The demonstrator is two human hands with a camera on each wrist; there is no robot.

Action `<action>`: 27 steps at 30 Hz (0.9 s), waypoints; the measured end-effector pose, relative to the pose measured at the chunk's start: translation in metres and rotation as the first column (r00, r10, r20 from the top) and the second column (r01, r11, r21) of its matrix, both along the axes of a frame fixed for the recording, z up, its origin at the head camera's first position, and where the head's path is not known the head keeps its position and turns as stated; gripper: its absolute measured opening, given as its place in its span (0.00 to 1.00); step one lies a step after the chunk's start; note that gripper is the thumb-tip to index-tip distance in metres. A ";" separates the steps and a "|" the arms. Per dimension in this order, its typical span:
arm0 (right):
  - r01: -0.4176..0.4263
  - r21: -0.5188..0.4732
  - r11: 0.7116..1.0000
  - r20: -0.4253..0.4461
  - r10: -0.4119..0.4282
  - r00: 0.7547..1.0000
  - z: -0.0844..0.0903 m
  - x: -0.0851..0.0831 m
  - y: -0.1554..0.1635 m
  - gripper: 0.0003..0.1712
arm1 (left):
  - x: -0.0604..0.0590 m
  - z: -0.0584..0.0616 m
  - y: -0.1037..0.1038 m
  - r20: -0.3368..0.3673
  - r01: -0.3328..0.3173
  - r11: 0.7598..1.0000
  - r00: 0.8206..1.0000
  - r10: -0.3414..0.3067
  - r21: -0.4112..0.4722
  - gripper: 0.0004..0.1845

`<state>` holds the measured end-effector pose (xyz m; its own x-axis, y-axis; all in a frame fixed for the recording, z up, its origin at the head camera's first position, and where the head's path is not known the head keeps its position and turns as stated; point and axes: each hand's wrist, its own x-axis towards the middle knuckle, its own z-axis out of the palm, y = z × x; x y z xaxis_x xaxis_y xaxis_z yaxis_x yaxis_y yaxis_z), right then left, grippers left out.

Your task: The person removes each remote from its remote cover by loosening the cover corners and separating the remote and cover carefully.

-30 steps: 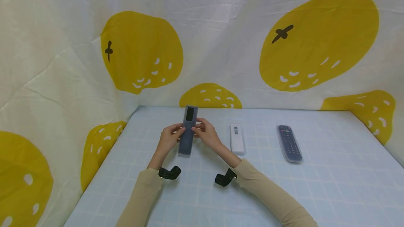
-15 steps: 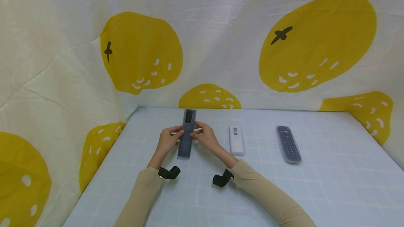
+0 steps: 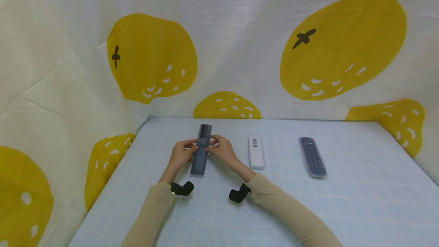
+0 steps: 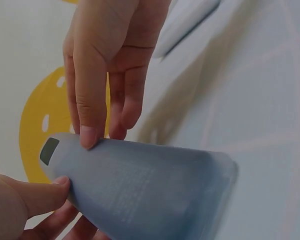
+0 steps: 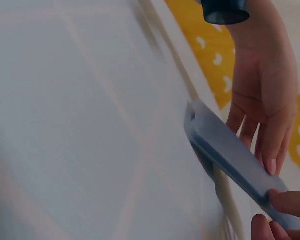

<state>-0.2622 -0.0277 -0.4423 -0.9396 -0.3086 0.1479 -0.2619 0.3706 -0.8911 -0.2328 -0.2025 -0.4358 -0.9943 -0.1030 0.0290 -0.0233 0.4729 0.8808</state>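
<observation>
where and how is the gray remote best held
Likely mid-length by its long edges, from both sides: the gray remote is long and narrow; the left hand and right hand pinch opposite edges, leaving the screen uncovered.

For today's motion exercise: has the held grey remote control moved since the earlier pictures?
Yes: in the head view, the grey remote control has shifted down relative to the table's back edge.
</observation>
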 end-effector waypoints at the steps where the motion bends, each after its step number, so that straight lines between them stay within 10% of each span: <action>1: 0.004 0.015 1.000 0.002 -0.004 1.000 0.000 0.000 0.000 0.33 | -0.001 0.000 0.000 0.008 0.000 1.000 1.000 0.000 -0.015 0.18; 27: -0.001 0.128 0.992 0.050 -0.005 0.999 -0.006 -0.004 -0.004 0.30 | -0.008 -0.008 -0.001 0.096 0.027 0.984 0.995 -0.010 -0.178 0.17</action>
<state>-0.2657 -0.0315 -0.4485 -0.9455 -0.3202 0.0601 -0.2175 0.4830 -0.8482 -0.2406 -0.2033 -0.4442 -0.9951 -0.0864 -0.0485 -0.0920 0.6240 0.7759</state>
